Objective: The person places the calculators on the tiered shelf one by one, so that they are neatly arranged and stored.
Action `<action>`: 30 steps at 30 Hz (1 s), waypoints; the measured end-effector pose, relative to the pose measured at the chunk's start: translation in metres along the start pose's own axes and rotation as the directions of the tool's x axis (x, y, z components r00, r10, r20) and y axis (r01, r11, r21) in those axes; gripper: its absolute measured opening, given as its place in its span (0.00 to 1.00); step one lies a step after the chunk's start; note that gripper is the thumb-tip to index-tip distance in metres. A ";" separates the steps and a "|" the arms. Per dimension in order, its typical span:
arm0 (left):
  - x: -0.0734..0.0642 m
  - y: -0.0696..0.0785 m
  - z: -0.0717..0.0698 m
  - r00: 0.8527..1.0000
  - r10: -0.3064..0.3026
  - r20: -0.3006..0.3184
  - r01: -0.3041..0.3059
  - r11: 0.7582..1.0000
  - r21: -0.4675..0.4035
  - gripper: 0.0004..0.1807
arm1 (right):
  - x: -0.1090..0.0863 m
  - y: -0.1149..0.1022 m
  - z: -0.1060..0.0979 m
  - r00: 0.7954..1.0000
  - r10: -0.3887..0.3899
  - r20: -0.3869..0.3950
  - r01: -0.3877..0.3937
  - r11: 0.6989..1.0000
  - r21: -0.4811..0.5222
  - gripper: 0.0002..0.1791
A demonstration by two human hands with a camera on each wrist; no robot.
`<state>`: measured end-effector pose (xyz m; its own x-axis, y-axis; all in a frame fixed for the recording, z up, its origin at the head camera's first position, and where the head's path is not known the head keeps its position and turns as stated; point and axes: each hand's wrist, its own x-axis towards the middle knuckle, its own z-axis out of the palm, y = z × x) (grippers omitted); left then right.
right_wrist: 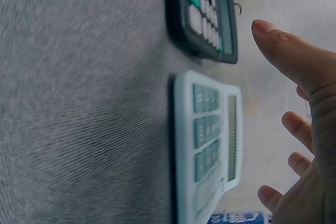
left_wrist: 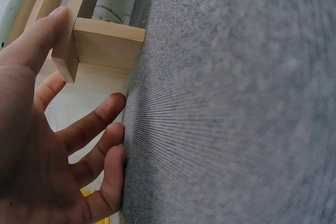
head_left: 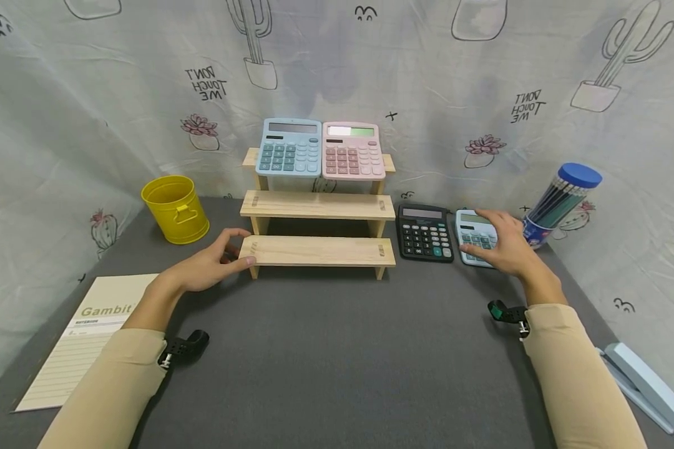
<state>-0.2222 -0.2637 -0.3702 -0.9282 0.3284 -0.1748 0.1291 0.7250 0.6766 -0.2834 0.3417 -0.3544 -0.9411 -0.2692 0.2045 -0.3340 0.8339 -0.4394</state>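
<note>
A stepped wooden rack (head_left: 314, 251) stands in the middle of the desk. On its top step lean a blue calculator (head_left: 292, 149) and a pink calculator (head_left: 352, 153). My left hand (head_left: 210, 265) holds the left end of the lowest step between thumb and index finger; the other fingertips touch the desk in the left wrist view. Right of the rack lie a black calculator (head_left: 424, 234) and a small light blue calculator (head_left: 472, 229). Over the small one hovers my right hand (head_left: 508, 246), fingers spread and apart from it in the right wrist view.
Left of the rack is a yellow bucket (head_left: 174, 212). A notepad (head_left: 84, 349) lies at the left, partly under the left forearm. Behind the right hand a blue-lidded tub of pencils (head_left: 558, 202) tilts. A light blue stapler (head_left: 646, 386) lies at the right edge.
</note>
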 end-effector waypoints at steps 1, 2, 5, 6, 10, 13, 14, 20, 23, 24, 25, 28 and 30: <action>0.000 0.000 0.000 1.000 0.001 -0.001 -0.001 1.000 0.002 0.39 | 0.000 0.003 0.001 1.000 0.012 0.003 -0.012 1.000 -0.005 0.50; 0.001 0.000 0.000 1.000 0.002 -0.001 -0.002 1.000 0.004 0.39 | 0.000 0.005 0.002 1.000 0.024 0.007 -0.024 1.000 -0.007 0.50; 0.001 0.001 0.000 1.000 -0.001 -0.002 0.001 1.000 0.009 0.39 | -0.001 0.010 0.005 0.997 0.069 0.032 -0.069 0.998 -0.001 0.50; 0.002 0.001 -0.001 1.000 -0.003 -0.001 0.003 1.000 0.011 0.39 | -0.001 0.011 0.005 0.996 0.083 0.040 -0.083 0.997 0.000 0.51; 0.002 0.002 -0.001 1.000 -0.011 0.003 0.011 1.000 0.016 0.39 | 0.000 0.015 0.008 0.990 0.118 0.074 -0.119 0.993 0.000 0.52; 0.001 0.001 -0.001 1.000 -0.014 0.003 0.014 1.000 0.015 0.39 | 0.003 0.018 0.010 0.986 0.133 0.097 -0.133 0.991 -0.007 0.52; 0.001 0.001 -0.001 1.000 -0.015 0.003 0.015 1.000 0.015 0.39 | 0.004 0.018 0.010 0.985 0.134 0.108 -0.134 0.991 -0.008 0.53; 0.000 0.000 0.000 1.000 -0.012 -0.005 0.013 1.000 0.013 0.39 | 0.009 0.020 0.011 0.978 0.141 0.156 -0.139 0.990 -0.027 0.54; 0.000 -0.001 0.001 1.000 -0.016 -0.004 0.016 1.000 0.010 0.39 | 0.010 0.022 0.012 0.973 0.154 0.171 -0.149 0.988 -0.041 0.54; 0.000 -0.001 0.001 1.000 -0.018 -0.002 0.018 1.000 0.008 0.39 | 0.011 0.023 0.012 0.971 0.161 0.176 -0.155 0.987 -0.045 0.55; 0.000 -0.001 0.001 1.000 -0.019 -0.001 0.019 1.000 0.007 0.39 | 0.011 0.024 0.013 0.970 0.165 0.180 -0.158 0.986 -0.052 0.56; 0.001 -0.001 0.001 1.000 -0.018 -0.002 0.018 1.000 0.008 0.39 | 0.012 0.026 0.013 0.967 0.173 0.188 -0.165 0.985 -0.055 0.57; 0.001 -0.001 0.000 1.000 -0.017 -0.004 0.017 1.000 0.011 0.39 | 0.013 0.028 0.014 0.969 0.165 0.184 -0.157 0.986 -0.057 0.57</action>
<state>-0.2228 -0.2640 -0.3710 -0.9318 0.3133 -0.1835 0.1167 0.7370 0.6658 -0.3055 0.3545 -0.3759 -0.9767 -0.2115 -0.0355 -0.1781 0.8921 -0.4152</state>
